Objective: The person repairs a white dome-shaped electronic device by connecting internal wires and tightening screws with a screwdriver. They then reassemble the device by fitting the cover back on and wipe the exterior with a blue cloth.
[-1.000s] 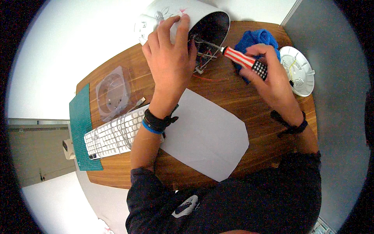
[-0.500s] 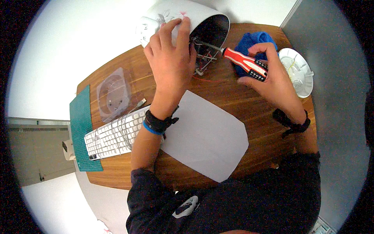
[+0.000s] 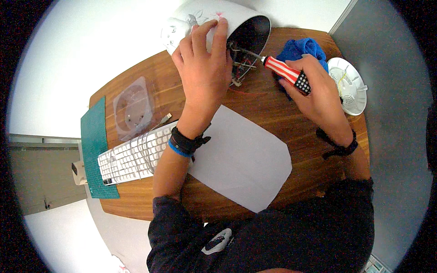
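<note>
A white appliance housing [image 3: 248, 20] with a floral print lies on its side at the far edge of the table, its dark open end facing right. Wires and metal parts [image 3: 240, 68] show inside that opening. Spread over the housing's near side, my left hand [image 3: 202, 68] grips it, fingertips on the print and thumb near the rim. My right hand [image 3: 314, 88] is closed round the red-and-white handle of a screwdriver [image 3: 281, 67] with black bit slots at its end. The shaft runs left into the opening; its tip is hidden among the parts.
A blue cloth [image 3: 302, 49] and a round white vented cover [image 3: 357, 93] lie right, by a grey partition [image 3: 396, 136]. Grey paper [image 3: 241, 159] covers the table's middle. Left are a white keyboard [image 3: 129, 159] with its cable, a clear plastic tray [image 3: 134, 107] and a green mat [image 3: 96, 150].
My right fingers have closed round the screwdriver handle, which they held loosely before, and the handle has turned about its length. The housing and my left hand have shifted slightly right.
</note>
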Action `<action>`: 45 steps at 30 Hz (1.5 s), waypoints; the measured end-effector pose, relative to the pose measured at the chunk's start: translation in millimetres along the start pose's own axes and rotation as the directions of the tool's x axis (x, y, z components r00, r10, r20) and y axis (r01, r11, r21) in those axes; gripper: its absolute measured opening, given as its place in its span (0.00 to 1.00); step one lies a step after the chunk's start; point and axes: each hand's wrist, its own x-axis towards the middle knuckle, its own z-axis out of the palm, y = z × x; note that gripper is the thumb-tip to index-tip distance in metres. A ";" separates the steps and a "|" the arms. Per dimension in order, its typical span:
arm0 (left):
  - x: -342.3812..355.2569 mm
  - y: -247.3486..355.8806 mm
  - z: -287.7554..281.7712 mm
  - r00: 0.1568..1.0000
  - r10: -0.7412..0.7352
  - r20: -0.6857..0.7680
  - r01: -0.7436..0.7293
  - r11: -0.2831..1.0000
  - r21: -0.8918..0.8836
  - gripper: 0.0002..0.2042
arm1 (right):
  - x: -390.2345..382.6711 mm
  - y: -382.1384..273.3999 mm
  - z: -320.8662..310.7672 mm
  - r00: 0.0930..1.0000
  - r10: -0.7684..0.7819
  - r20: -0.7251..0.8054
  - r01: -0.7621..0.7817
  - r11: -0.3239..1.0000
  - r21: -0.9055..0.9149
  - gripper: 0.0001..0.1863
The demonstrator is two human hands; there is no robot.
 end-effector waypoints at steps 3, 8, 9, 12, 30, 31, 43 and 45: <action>-0.1 -0.3 0.5 1.000 -0.019 -0.014 0.019 1.000 0.004 0.40 | 0.1 -6.6 -1.6 0.940 0.277 0.199 -0.290 0.956 0.042 0.16; 1.3 1.2 -1.2 0.999 -0.027 0.028 0.026 1.000 0.014 0.40 | 2.4 5.6 11.3 0.992 0.128 0.012 -0.127 0.960 0.249 0.14; 0.6 1.7 -0.8 0.999 -0.021 0.033 0.020 0.999 0.027 0.40 | 2.6 6.1 12.6 0.997 0.053 -0.056 -0.040 0.973 0.226 0.15; 0.1 0.5 -0.6 1.000 -0.012 -0.010 0.012 1.000 0.005 0.40 | 8.7 5.9 3.0 0.995 0.088 0.049 -0.091 0.994 0.055 0.14; -1.9 0.4 -0.7 0.999 -0.046 0.023 0.045 0.999 0.025 0.39 | 11.9 11.6 17.3 0.977 0.206 0.060 -0.211 0.971 0.108 0.13; -1.9 -0.2 0.4 0.999 -0.036 0.017 0.035 0.999 0.039 0.39 | 11.1 9.0 17.9 0.992 0.124 0.011 -0.124 0.976 0.178 0.13; -3.8 3.7 4.1 1.000 -0.022 0.004 0.021 0.996 0.083 0.40 | 14.3 1.6 12.7 0.983 0.119 0.141 -0.145 0.970 0.193 0.16; -5.3 4.4 4.4 1.000 -0.013 -0.002 0.013 0.994 0.107 0.40 | 12.8 -2.0 13.8 0.999 -0.013 0.048 0.013 1.000 0.009 0.17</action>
